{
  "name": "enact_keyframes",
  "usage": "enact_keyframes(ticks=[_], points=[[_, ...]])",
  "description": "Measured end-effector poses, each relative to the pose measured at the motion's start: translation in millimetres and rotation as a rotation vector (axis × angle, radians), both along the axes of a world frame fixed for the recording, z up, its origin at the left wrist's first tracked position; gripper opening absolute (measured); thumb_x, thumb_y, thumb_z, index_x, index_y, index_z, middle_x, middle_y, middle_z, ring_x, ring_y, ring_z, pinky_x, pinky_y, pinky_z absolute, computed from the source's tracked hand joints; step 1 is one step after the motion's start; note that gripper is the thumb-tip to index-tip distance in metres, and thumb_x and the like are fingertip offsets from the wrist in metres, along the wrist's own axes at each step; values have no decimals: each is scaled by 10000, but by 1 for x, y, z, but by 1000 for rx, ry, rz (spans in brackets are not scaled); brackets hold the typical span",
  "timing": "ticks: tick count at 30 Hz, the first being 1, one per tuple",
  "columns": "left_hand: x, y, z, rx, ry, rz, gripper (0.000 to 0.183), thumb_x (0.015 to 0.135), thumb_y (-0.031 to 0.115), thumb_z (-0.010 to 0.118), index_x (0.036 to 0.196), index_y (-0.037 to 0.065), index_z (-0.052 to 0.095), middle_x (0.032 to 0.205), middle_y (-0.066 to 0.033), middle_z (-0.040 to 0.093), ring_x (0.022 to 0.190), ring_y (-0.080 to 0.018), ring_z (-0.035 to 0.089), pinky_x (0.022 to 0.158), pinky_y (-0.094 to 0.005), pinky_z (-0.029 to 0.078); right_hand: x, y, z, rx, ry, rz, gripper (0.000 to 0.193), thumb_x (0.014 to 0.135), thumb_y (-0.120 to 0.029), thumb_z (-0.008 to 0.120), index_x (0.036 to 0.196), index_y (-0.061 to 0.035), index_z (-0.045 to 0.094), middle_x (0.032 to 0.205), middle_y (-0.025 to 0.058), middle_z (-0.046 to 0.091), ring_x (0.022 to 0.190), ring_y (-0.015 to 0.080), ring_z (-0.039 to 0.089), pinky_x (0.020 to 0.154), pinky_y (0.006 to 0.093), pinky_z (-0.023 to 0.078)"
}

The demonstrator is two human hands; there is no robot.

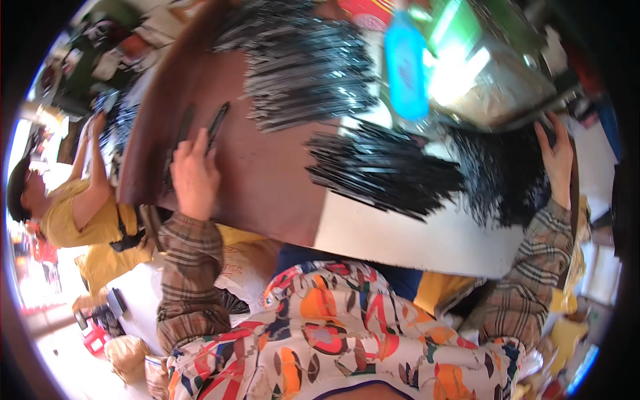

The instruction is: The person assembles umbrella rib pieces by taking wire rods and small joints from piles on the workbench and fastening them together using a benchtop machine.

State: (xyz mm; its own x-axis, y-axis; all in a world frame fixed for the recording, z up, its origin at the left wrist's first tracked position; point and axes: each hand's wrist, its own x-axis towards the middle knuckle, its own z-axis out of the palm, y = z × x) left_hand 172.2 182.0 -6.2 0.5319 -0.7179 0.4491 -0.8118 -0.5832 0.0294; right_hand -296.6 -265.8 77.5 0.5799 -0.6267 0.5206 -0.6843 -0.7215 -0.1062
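Observation:
My left hand is over the brown mat at the left, its thumb and finger closed at the lower end of a slim black strip. A dark, blurred streak shows on the mat beside that hand. At the right, my right hand has its fingers apart at the edge of a tangled heap of thin black pieces. Left of the heap lies a pile of black strips. A larger spread of glossy black strips covers the far middle. The exact kind of these strips cannot be made out.
The table has a brown mat and a white part. A blue bottle stands at the far side, beside a clear plastic-covered container. Another person in yellow works at the left.

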Motion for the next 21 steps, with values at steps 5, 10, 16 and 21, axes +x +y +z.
enact_keyframes(ticks=[5,10,16,21], points=[[56,30,-18,156,-122,83,496,743,-25,566,1216,106,633,1049,-148,592,950,-360,577,816,-439,486,36,100,-7,-4,-219,2,282,869,-195,689,1111,-53,656,1104,124,661,1027,246,625,909,321,463],[80,41,-24,171,-215,194,343,843,43,604,1182,72,649,1044,-146,582,913,-351,580,818,-424,489,49,161,-35,92,-354,87,248,788,-106,757,1012,-34,681,1014,116,681,944,237,643,849,310,490],[-69,-24,12,-286,637,-267,111,796,15,716,903,15,687,894,-60,633,810,-140,601,707,-255,481,86,242,-77,390,-321,230,209,728,-120,796,872,-59,659,877,53,653,806,221,613,694,308,472],[-137,-56,8,-223,780,-681,160,714,-42,735,860,3,686,876,-91,656,785,-216,609,705,-304,484,108,266,-92,597,-385,276,239,725,-70,783,932,-44,666,889,72,639,761,205,589,670,294,473]])
